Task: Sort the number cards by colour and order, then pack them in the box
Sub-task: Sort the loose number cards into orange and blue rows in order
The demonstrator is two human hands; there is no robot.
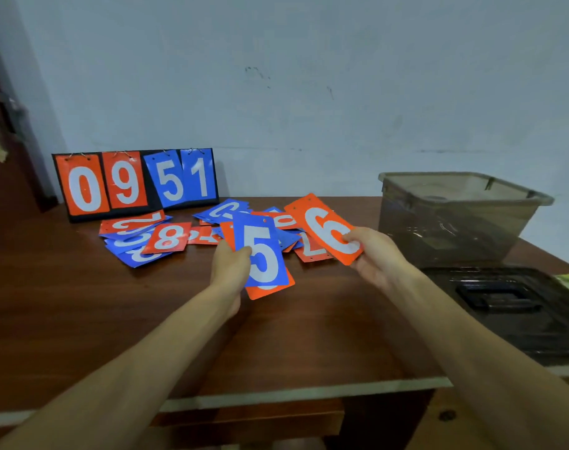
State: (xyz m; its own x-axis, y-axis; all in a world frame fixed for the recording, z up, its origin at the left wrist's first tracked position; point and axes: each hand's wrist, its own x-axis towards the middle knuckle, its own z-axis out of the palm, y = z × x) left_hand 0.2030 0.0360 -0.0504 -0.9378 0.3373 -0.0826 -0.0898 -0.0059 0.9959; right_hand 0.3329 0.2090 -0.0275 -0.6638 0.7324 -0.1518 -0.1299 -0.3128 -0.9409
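Clamped left hand [229,264] fingers on blue 5 card [263,254] backed by orange card [270,291], right hand [374,251] fingers on orange 6 card [325,228].

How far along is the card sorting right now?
Barely started. Done: the box stands open, its lid beside it. In hand: left hand holds a blue 5 card over an orange card; right hand holds an orange 6 card. Left: the mixed pile on the table, then packing.
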